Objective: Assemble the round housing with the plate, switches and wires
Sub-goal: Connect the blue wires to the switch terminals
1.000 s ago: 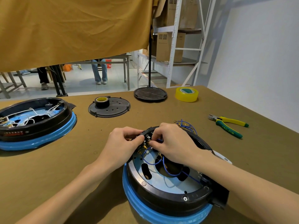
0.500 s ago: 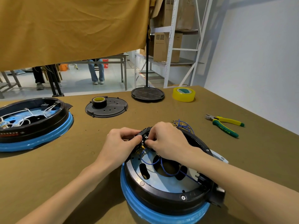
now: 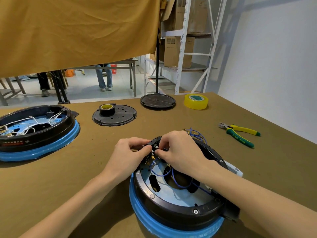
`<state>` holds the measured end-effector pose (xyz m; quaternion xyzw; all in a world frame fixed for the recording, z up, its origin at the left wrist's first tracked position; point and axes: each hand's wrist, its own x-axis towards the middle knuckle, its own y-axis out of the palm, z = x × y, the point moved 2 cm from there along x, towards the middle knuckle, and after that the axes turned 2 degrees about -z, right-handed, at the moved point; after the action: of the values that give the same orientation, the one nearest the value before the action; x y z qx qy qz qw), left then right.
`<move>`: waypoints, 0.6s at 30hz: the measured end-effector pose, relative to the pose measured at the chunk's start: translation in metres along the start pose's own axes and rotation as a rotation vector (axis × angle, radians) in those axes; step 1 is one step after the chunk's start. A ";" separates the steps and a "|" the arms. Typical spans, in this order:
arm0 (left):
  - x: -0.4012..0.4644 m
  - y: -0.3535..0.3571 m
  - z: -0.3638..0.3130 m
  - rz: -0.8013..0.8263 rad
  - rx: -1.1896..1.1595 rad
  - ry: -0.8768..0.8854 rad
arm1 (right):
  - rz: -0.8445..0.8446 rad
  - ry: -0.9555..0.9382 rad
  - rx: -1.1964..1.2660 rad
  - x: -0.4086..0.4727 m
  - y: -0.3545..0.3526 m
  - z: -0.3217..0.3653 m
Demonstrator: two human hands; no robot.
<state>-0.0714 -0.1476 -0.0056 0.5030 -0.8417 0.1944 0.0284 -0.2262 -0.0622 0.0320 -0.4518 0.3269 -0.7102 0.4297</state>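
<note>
Round housing (image 3: 180,200), black plastic ring on a blue base band with a shiny metal plate (image 3: 181,194) inside, sits on the brown table (image 3: 68,177) close in front of the person, near the lower middle of the head view. Left hand (image 3: 127,155) and right hand (image 3: 178,152) meet at its far rim over a small black switch block (image 3: 155,142). Left fingers are curled and pinch the block from its left side; right fingers are curled over its right side and appear to pinch a terminal or wire end there, though the exact contact is hidden under the fingertips. Thin blue wires (image 3: 173,176) loop loosely across the plate, and a further bundle lies just past the rim. Judgement: housing looks rigid and fairly weighty, stable enough to stay put without holding; best gripped by the outer ring if it must turn. Switch block is light and hard, likely brittle at its tabs, so hold it by the body sides. Wires are limp and springy; take them near the metal ends, not mid-length. Plate edges and cut-outs may be sharp. Elsewhere on the table: second black and blue housing with white wires (image 3: 36,129) at left, black perforated disc (image 3: 118,117) carrying a black tape roll (image 3: 107,109), yellow tape roll (image 3: 196,101), green and yellow pliers (image 3: 240,133) well apart at right.
</note>
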 end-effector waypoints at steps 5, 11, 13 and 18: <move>-0.003 0.004 0.000 0.074 0.065 0.012 | -0.032 0.066 0.125 -0.007 -0.003 -0.010; -0.002 0.004 -0.003 0.186 -0.011 -0.009 | 0.015 0.167 0.101 -0.002 -0.004 -0.015; -0.002 0.004 -0.002 0.186 -0.019 -0.001 | 0.012 0.163 0.090 0.000 -0.004 -0.013; -0.001 0.003 -0.001 0.181 -0.017 -0.009 | 0.005 0.130 0.087 0.007 -0.002 -0.011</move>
<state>-0.0732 -0.1451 -0.0059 0.4254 -0.8855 0.1867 0.0114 -0.2386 -0.0666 0.0321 -0.3849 0.3237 -0.7505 0.4286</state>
